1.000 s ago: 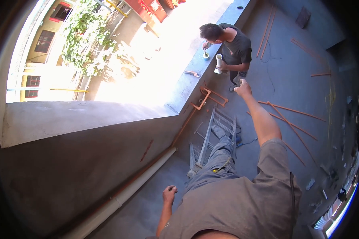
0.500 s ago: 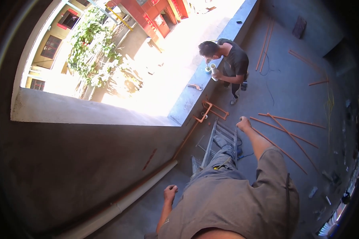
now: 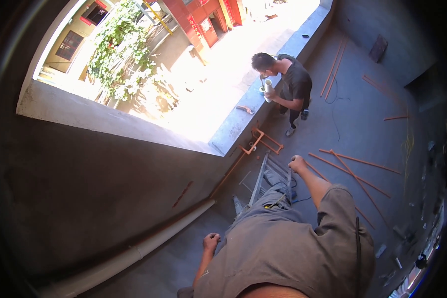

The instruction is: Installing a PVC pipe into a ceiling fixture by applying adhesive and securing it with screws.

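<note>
My left hand (image 3: 211, 242) hangs beside my body, fingers curled in, with nothing visible in it. My right hand (image 3: 297, 164) is stretched forward with its fingers closed; what they hold, if anything, is hidden. Just beside and below it in the picture stands a metal stepladder (image 3: 260, 180), its side rail passing close to the fist. I cannot tell whether the two touch. My legs in grey trousers (image 3: 278, 197) are at the ladder. Ahead, a co-worker (image 3: 299, 82) leans at the wide ledge (image 3: 233, 125), holding a white plastic pipe (image 3: 268, 91).
Several orange pipes (image 3: 366, 163) lie on the grey floor at right. An orange pipe frame (image 3: 257, 141) sits by the wall below the ledge. On the ledge lies an orange-handled tool (image 3: 245, 109). A thick pale pipe (image 3: 164, 237) runs along the wall's foot.
The view has tilted slightly. My right hand sits a little lower and nearer the ladder rail. My left hand stays curled at about the same place. The co-worker still holds the white pipe.
</note>
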The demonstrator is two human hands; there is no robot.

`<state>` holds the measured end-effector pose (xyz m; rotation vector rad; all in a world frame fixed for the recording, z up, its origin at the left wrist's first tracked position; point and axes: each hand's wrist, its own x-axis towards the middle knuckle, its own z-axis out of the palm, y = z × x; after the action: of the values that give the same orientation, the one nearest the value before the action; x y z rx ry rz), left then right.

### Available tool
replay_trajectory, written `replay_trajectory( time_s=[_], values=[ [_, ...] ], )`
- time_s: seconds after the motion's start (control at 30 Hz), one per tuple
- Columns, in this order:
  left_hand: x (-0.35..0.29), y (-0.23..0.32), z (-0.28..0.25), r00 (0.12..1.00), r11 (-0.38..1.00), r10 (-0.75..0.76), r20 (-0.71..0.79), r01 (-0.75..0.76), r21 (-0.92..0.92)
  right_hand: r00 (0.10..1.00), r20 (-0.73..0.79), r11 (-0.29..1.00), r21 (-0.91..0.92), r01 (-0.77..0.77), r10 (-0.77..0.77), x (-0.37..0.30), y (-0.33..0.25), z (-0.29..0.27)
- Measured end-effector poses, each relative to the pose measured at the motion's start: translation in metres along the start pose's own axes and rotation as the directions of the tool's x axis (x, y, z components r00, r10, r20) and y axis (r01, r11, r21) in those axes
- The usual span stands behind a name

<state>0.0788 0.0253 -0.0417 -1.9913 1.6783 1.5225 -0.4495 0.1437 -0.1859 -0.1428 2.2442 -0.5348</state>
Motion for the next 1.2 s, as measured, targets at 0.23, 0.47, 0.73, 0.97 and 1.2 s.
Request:
replay_trajectory(
  time_s=[0.23, 0.47, 0.73, 0.97, 1.2],
  values=[
    [0.003, -0.019, 0.006, 1.000, 1.000, 0.005, -0.023, -0.005, -0.025, 0.988, -0.054, 0.989, -0.005, 0.146, -0.146, -0.003, -0.024, -0.002],
    [0.030, -0.037, 0.009, 0.999, 0.979, -0.053, 0.004, 0.052, -0.197, 0.991, -0.044, 0.992, -0.036, 0.124, -0.126, 0.009, 0.002, -0.002],
    [0.034, -0.030, 0.008, 0.998, 0.987, -0.052, 0.026, 0.055, -0.150, 0.993, -0.062, 0.994, -0.011, 0.105, -0.105, 0.020, 0.020, 0.004],
    [0.034, -0.013, 0.012, 0.999, 0.990, -0.043, 0.019, 0.045, -0.132, 0.999, -0.040, 0.997, 0.079, 0.001, 0.002, 0.005, 0.011, -0.007],
    [0.037, -0.020, 0.014, 0.999, 0.992, -0.033, 0.031, 0.037, -0.124, 0.999, -0.025, 0.997, 0.079, -0.020, 0.022, 0.006, 0.011, -0.010]
  ],
)
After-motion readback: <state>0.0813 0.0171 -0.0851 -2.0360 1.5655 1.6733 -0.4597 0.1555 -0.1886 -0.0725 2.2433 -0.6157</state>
